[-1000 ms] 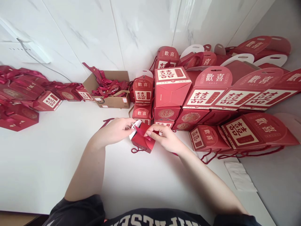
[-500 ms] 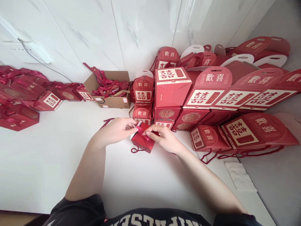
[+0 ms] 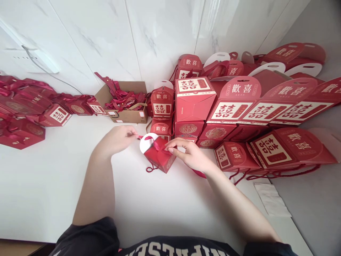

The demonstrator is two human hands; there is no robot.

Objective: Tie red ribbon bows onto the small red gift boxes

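Note:
A small red gift box lies on the white table in front of me, with a white rounded flap at its left end and a dark red cord loop below. A red ribbon runs across the box and past the flap. To the left of the flap, my left hand pinches one end of this ribbon. My right hand is closed at the box's right side, its thumb and fingertips pinching the ribbon there. More ribbon shows below my right wrist.
An open cardboard box full of red ribbons stands by the wall. Stacked red gift boxes fill the right side. Ribboned red boxes sit at the far left. White paper lies near the right edge.
My left hand has moved left, away from the box, drawing the ribbon end out. The white flap is now uncovered. My right hand has shifted slightly right.

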